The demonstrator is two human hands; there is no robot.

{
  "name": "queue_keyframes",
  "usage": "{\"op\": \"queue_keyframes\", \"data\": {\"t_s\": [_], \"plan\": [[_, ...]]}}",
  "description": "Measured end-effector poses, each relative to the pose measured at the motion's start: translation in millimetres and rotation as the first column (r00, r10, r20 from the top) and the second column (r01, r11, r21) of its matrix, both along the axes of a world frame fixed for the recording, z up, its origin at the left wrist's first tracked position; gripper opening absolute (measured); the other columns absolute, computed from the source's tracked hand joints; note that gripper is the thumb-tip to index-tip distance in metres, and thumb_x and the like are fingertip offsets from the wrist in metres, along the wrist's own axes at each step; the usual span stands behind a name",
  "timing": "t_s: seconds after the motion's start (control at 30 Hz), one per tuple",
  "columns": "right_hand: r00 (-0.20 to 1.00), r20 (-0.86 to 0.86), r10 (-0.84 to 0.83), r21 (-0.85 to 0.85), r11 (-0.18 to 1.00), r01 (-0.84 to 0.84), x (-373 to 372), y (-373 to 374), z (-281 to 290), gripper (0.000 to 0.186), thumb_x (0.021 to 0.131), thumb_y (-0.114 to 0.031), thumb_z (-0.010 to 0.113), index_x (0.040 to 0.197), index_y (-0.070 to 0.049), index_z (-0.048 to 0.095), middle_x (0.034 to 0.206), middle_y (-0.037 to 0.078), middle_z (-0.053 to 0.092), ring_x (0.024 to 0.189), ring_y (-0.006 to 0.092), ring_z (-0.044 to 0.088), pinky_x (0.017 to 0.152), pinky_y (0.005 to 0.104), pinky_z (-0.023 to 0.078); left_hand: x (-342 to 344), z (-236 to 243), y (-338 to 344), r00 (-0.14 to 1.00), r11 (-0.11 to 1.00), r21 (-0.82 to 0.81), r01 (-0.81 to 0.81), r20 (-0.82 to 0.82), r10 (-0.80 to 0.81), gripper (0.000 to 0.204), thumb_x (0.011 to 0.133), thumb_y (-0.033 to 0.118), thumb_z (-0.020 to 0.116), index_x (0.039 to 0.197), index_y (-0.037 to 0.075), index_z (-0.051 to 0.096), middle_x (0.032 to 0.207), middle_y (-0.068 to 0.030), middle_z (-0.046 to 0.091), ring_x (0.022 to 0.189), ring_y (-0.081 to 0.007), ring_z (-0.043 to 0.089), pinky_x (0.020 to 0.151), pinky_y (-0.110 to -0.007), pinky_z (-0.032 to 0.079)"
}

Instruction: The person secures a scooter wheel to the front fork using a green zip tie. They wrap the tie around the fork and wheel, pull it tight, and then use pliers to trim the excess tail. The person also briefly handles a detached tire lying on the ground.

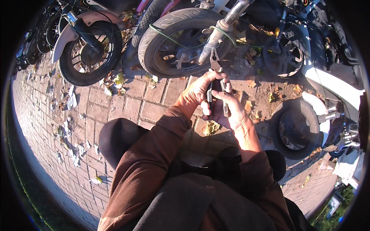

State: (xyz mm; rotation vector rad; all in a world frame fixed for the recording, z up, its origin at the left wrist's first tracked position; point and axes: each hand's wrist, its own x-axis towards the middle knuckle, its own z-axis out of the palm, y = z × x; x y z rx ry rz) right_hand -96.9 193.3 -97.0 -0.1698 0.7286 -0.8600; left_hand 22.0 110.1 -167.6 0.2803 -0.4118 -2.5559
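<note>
Both my hands are closed on a pair of pliers, held in front of me over the brick paving. The metal jaws of the pliers (214,61) point away from me, just by the lower end of a silver fork leg (210,48); I cannot tell whether they touch it. My left hand (198,92) wraps the left handle, its fingertips curled around it. Around the right handle is my right hand (235,106), thumb laid across toward the middle. Beyond the jaws stands a dusty motorcycle front wheel (148,48) with a green cord (163,34) around it and the fork.
A second front wheel with a pinkish fender (110,17) stands at the far left. On the right are a small black tire (275,129) and a white scooter body (331,82). Dry leaves (118,79) and paper scraps (75,154) litter the paving (127,104). My knees are bent below.
</note>
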Motion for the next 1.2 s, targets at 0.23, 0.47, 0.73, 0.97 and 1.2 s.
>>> {"op": "queue_keyframes", "data": {"t_s": [0.23, 0.47, 0.73, 0.97, 1.2], "plan": [[0.991, -0.108, 0.079, 0.169, 0.984, -0.06, 8, -9, 4, 0.023, 0.089, -0.029, 0.058, 0.091, -0.005, 0.058, 0.07, 0.001, 0.051, 0.062, 0.0171, 0.051, 0.062, 0.0359, 0.045, 2, 22, -6, 0.959, 0.998, -0.028, -0.061, 0.275, 0.067, 0.026, 0.089, 0.028, 0.07, 0.091, 0.001, 0.067, 0.08, -0.0116, 0.071, 0.066, -0.0186, 0.067, 0.063, -0.032, 0.056], [0.303, -0.94, 0.156, 0.136, 0.987, -0.088, 11, -15, -16, 0.038, 0.094, -0.029, 0.053, 0.106, 0.005, 0.063, 0.08, 0.02, 0.07, 0.075, 0.0319, 0.07, 0.067, 0.0418, 0.054, -34, 28, 15, 0.422, 0.907, -0.391, -0.159, 0.803, 0.42, 0.035, 0.086, 0.026, 0.066, 0.1, -0.005, 0.057, 0.091, -0.0152, 0.064, 0.084, -0.0203, 0.061, 0.074, -0.039, 0.051], [-0.155, -0.985, 0.076, 0.129, 0.92, -0.371, -9, -9, 0, 0.049, 0.086, -0.031, 0.055, 0.128, -0.006, 0.058, 0.103, 0.029, 0.068, 0.099, 0.0452, 0.066, 0.084, 0.0479, 0.052, -42, 29, 7, 0.59, 0.933, -0.263, -0.247, 0.722, 0.36, 0.028, 0.079, 0.026, 0.063, 0.076, -0.001, 0.06, 0.071, -0.0075, 0.057, 0.07, -0.0162, 0.054, 0.066, -0.033, 0.046], [0.988, 0.149, 0.05, -0.269, 0.963, -0.008, -36, 9, -47, 0.068, 0.096, -0.059, 0.05, 0.124, 0.003, 0.052, 0.092, 0.016, 0.067, 0.078, 0.0281, 0.068, 0.072, 0.0448, 0.057, -28, 49, 1, 0.573, 0.96, -0.255, -0.119, 0.772, 0.276, 0.031, 0.083, 0.025, 0.061, 0.078, -0.005, 0.059, 0.067, -0.0103, 0.06, 0.058, -0.0171, 0.056, 0.055, -0.034, 0.047], [0.539, 0.834, -0.12, -0.063, 0.949, 0.31, 21, 18, -81, 0.061, 0.1, -0.047, 0.05, 0.129, 0.007, 0.042, 0.106, 0.021, 0.065, 0.083, 0.0317, 0.069, 0.065, 0.04, 0.056, -11, 53, -6, 0.759, 0.986, -0.065, -0.152, 0.632, 0.158, 0.026, 0.083, 0.018, 0.057, 0.07, -0.003, 0.059, 0.059, -0.0091, 0.059, 0.044, -0.0181, 0.055, 0.04, -0.032, 0.044]]}}
